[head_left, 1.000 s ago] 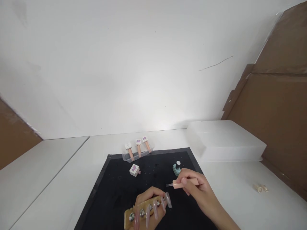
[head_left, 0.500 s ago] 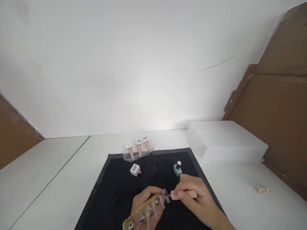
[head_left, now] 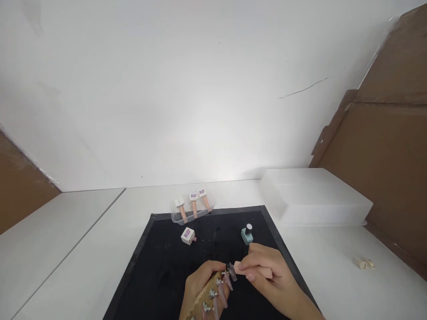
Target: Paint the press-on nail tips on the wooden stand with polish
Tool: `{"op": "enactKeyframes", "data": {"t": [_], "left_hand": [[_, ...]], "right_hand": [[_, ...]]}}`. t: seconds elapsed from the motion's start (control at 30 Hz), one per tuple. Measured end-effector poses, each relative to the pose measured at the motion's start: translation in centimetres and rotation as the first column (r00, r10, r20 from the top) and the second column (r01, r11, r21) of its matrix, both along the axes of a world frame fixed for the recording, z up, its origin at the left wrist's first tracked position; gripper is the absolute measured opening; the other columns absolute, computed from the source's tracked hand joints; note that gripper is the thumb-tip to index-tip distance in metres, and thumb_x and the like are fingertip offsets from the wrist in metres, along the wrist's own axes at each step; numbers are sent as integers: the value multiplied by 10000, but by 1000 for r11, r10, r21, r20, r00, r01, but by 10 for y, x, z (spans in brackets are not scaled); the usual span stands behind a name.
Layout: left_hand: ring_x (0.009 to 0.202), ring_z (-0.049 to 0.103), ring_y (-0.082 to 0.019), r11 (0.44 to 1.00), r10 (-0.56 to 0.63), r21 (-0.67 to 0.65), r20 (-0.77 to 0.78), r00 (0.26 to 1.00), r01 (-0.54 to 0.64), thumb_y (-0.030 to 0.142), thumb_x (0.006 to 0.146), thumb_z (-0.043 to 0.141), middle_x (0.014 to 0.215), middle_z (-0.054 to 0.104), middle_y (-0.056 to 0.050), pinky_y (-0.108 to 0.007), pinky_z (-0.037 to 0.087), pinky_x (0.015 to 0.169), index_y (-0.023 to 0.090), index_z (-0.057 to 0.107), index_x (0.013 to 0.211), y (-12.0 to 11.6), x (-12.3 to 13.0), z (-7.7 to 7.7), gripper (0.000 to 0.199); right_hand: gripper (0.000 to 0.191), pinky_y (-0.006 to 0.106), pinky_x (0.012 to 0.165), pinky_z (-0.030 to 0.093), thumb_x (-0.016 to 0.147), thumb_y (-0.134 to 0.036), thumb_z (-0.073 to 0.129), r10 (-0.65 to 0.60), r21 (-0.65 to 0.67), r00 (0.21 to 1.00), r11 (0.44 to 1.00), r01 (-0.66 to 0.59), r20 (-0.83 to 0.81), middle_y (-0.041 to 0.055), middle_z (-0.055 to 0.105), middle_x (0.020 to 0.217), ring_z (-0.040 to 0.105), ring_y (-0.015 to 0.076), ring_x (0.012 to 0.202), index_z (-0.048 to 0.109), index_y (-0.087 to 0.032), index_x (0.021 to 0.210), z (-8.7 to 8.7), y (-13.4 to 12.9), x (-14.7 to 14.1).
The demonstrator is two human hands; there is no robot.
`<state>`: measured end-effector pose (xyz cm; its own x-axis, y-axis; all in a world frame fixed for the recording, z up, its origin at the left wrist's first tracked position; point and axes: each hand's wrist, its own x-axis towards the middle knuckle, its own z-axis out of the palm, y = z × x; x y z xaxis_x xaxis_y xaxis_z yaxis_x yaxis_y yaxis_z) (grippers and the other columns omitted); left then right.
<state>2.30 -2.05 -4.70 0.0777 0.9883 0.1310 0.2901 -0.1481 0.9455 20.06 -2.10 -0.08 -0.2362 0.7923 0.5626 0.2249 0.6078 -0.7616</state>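
My left hand (head_left: 197, 284) is closed around a tan holder (head_left: 206, 297) with a wavy edge and silver pegs. Several translucent pinkish nail tips (head_left: 223, 294) stand out from the pegs along its right side. Between the fingers of my right hand (head_left: 271, 275) is the peach handle of a nail polish brush (head_left: 256, 270). Its bristle end meets the nail tip (head_left: 232, 272) at the far end of the holder. Just beyond my right hand stands a teal polish bottle (head_left: 247, 235) with a black-and-white cap.
An uncapped white polish bottle (head_left: 188, 236) lies on the black mat (head_left: 160, 266). Behind it, a clear tray (head_left: 176, 220) holds 3 white bottles with peach caps (head_left: 194, 207). A white translucent box (head_left: 320, 200) stands right, near small beige items (head_left: 364, 263). Brown cardboard (head_left: 383, 169) borders that side.
The holder has turned in my left hand, so its pegs now show side-on. My right hand and the brush have shifted slightly left and up, staying at the end nail tip.
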Motion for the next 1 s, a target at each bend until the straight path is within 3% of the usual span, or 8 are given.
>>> {"op": "enactKeyframes", "data": {"t": [0.3,0.57,0.8,1.0], "left_hand": [[465,576,-130,989,77,126,-36,996,-72,210,679,637,549,660,-3,-202,431,465,168,650,695,0,4,-3,47],[433,538,-114,993,29,114,-28,999,-26,150,654,663,522,642,15,-191,403,431,175,668,695,2,1,-7,48],[423,515,-107,989,67,133,-51,996,-60,189,671,637,505,607,22,-195,380,430,169,649,685,2,4,-8,27],[445,542,-117,989,68,137,-65,996,-58,210,685,622,528,633,12,-196,398,446,173,647,692,2,4,-7,46]], "right_hand": [[384,262,500,362,918,-277,473,-2,44,993,999,-3,115,27,592,476,450,140,483,608,-170,575,2,1,-3],[282,247,494,377,907,-283,521,-10,43,994,999,6,111,30,554,563,506,151,549,710,-134,760,1,1,-1],[387,260,494,342,906,-227,472,-13,48,987,999,5,158,-13,466,453,415,132,487,576,-165,539,3,2,-4],[334,252,493,371,928,-321,488,-21,59,991,998,13,130,19,519,563,495,149,546,700,-142,742,1,2,-1]]}}
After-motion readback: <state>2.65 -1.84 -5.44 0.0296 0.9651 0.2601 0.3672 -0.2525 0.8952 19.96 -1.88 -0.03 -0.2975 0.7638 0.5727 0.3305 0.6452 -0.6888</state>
